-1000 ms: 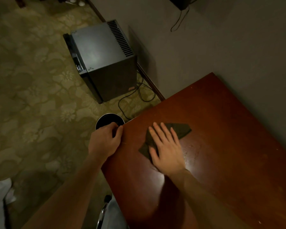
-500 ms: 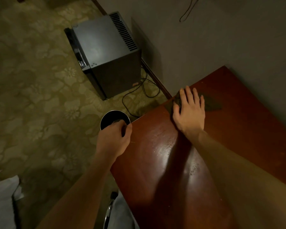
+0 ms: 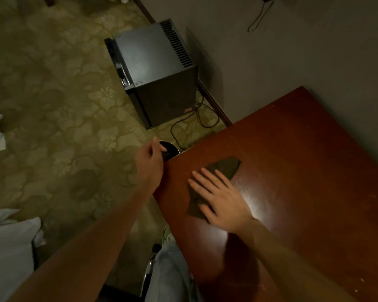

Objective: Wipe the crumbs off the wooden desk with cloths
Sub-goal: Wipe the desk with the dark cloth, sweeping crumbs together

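Right hand (image 3: 224, 200) fingers spread flat on dark cloth (image 3: 224, 167), wooden desk (image 3: 303, 171); left hand (image 3: 150, 162) fingers gripping dark cup (image 3: 169, 149) rim

Desk (image 3: 303, 171) fills the right side, its far edge against the wall (image 3: 292, 51). Cloth (image 3: 218, 177) lies on the desk near its left edge, right hand (image 3: 223, 199) flat on top of it. Left hand (image 3: 150, 162) just off the desk's left edge, on the rim of a bowl (image 3: 170, 150). Mini fridge (image 3: 159, 70) on the carpet (image 3: 52, 94), far left of the desk, beside the wall. Cables (image 3: 192, 123) lie between fridge and desk.
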